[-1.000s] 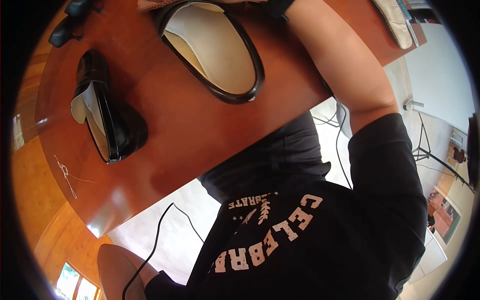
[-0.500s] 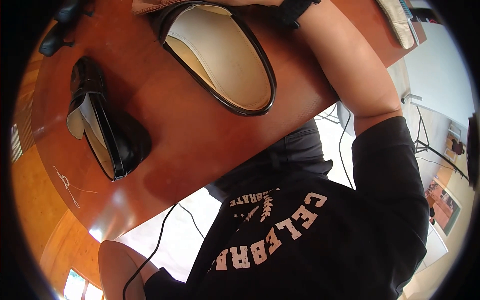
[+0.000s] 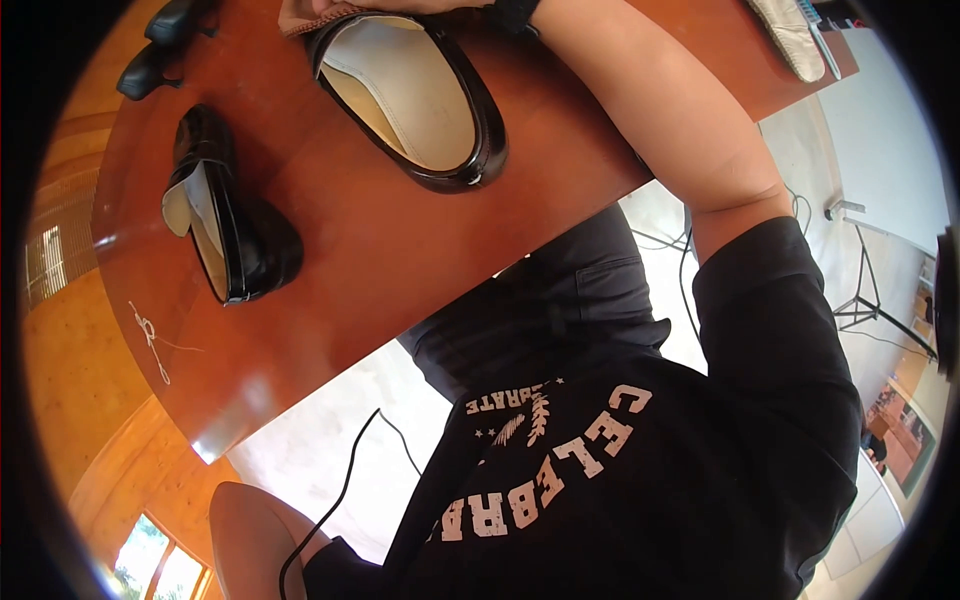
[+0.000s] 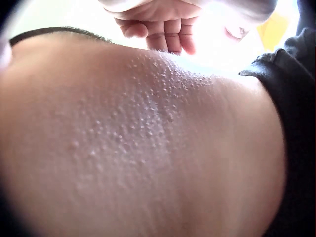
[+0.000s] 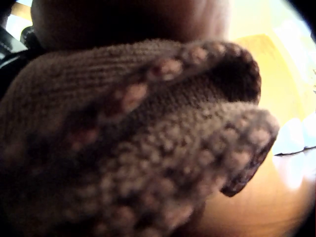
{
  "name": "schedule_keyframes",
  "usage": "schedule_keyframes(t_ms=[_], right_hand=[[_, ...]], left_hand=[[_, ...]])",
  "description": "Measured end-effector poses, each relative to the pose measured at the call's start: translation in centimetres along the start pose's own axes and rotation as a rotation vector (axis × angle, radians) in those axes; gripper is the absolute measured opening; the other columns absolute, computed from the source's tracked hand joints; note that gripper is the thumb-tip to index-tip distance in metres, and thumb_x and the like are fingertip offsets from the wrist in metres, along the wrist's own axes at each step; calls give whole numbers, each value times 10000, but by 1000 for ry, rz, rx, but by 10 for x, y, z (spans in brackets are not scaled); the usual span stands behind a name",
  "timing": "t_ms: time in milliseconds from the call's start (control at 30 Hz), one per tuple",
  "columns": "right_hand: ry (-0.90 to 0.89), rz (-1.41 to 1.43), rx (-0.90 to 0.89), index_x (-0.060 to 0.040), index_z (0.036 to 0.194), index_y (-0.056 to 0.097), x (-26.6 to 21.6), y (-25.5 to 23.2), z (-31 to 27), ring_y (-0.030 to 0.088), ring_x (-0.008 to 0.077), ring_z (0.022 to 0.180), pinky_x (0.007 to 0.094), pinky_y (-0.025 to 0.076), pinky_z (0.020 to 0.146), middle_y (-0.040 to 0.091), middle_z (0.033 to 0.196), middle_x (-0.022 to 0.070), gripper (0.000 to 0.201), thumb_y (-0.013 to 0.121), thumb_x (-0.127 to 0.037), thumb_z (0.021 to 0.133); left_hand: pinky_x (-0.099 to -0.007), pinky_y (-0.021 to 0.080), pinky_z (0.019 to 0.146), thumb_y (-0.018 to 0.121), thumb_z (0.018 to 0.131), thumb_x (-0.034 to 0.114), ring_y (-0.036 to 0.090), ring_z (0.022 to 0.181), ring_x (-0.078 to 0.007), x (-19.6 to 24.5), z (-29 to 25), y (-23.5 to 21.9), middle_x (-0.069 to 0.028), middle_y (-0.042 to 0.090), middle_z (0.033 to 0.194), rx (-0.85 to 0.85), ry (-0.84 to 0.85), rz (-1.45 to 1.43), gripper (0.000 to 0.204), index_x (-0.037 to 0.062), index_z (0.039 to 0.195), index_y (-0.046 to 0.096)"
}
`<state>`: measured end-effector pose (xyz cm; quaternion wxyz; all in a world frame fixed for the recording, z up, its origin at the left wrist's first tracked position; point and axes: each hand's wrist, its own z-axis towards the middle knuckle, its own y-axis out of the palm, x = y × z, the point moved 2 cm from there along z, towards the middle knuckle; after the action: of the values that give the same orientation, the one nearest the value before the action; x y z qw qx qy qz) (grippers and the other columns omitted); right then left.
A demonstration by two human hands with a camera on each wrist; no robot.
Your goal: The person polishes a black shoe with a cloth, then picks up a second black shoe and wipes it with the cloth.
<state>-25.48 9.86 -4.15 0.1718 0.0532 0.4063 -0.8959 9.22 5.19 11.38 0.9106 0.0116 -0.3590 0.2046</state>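
A black loafer (image 3: pixel 490 140) with a beige insole is at the top middle of the head view, its opening facing up and its toe cut off by the frame. My right hand (image 3: pixel 400 4), partly out of frame at the top, grips a brown knitted cloth (image 3: pixel 312 20) at that shoe. The ribbed cloth (image 5: pixel 197 148) fills the right wrist view and hides the fingers. A second black loafer (image 3: pixel 255 245) stands on the table to the left. In the left wrist view, my left hand (image 4: pixel 163 22) hangs with loosely bent fingers beyond bare skin, holding nothing visible.
The reddish-brown table (image 3: pixel 400 240) ends in a corner at lower left. A thin white string (image 3: pixel 150 340) lies near its left edge. Small black objects (image 3: pixel 150 72) sit at upper left, a beige item (image 3: pixel 788 40) at upper right. A black cable (image 3: pixel 345 490) hangs by the left arm.
The head view sways. Compared with the other loafer, the loafer under my right hand has shifted left, and the right forearm with it. The cloth stays in the right hand.
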Motion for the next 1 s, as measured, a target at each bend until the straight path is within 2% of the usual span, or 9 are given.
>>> schedule_keyframes(t_ms=[600, 667, 700, 733, 767, 833, 867, 967, 1000], right_hand=[[-50, 86, 38, -68, 742, 706, 13, 16, 1, 611, 344, 805, 442, 482, 720, 674, 791, 143, 97, 617, -95, 770], [-46, 225, 248, -63, 766, 702, 10, 20, -8, 615, 353, 794, 443, 479, 695, 669, 816, 169, 91, 619, -96, 779], [16, 287, 193, -29, 817, 694, 13, 24, -9, 640, 375, 829, 455, 500, 715, 667, 879, 193, 98, 604, -63, 796], [-22, -70, -98, -200, 1086, 760, 24, 33, 3, 650, 320, 1067, 453, 531, 907, 664, 1165, 94, 236, 571, -239, 949], [173, 8, -63, -191, 1053, 771, 0, 12, -4, 643, 328, 1028, 453, 529, 889, 663, 1093, 105, 223, 588, -248, 938], [165, 93, 55, -151, 946, 755, 2, 8, -14, 627, 333, 1011, 449, 519, 878, 638, 1023, 116, 157, 610, -204, 916], [152, 97, 60, -137, 912, 745, 4, 7, -15, 622, 333, 1006, 444, 516, 874, 631, 1015, 117, 128, 622, -174, 906], [220, 119, 40, -73, 945, 711, 1, -1, -28, 620, 318, 1037, 401, 514, 909, 617, 1064, 98, 103, 643, -25, 886], [256, 119, 32, -68, 944, 714, 2, -1, -32, 621, 318, 1034, 398, 514, 909, 617, 1066, 98, 103, 643, -22, 885]], left_hand=[[-452, 207, 1242, 612, 941, 184, 512, 1345, -265, 109, 10, 48, -132, 456, 1548, 164, 241, -66, 638, 44, 1529, 407], [-452, 205, 1244, 613, 940, 184, 512, 1346, -264, 127, 8, 50, -131, 454, 1551, 263, 274, -97, 642, 44, 1532, 406], [-451, 204, 1244, 613, 940, 183, 511, 1347, -264, 132, 6, 54, -131, 454, 1553, 332, 291, -134, 644, 44, 1534, 405], [-451, 203, 1245, 613, 940, 183, 511, 1348, -263, 135, 1, 57, -130, 453, 1554, 414, 318, -183, 646, 44, 1535, 405], [-451, 202, 1246, 614, 940, 182, 511, 1349, -263, 130, -8, 55, -130, 452, 1556, 524, 299, -266, 648, 45, 1537, 404], [-450, 200, 1248, 614, 940, 181, 510, 1351, -262, 87, -21, 46, -130, 451, 1559, 687, 194, -469, 651, 45, 1540, 402], [-495, 260, 1188, 686, 900, 179, 568, 1275, -281, 42, -17, 29, -116, 522, 1493, 501, -50, -412, 589, 34, 1439, 500], [-448, 419, 985, 655, 949, 317, 599, 1225, -227, -74, 11, 44, -105, 664, 1265, 759, -215, -1063, 291, 55, 1055, 586], [-456, 445, 957, 601, 990, 363, 608, 1221, -245, -97, 5, 42, -114, 692, 1202, 748, -233, -1059, 310, 55, 1020, 588]])
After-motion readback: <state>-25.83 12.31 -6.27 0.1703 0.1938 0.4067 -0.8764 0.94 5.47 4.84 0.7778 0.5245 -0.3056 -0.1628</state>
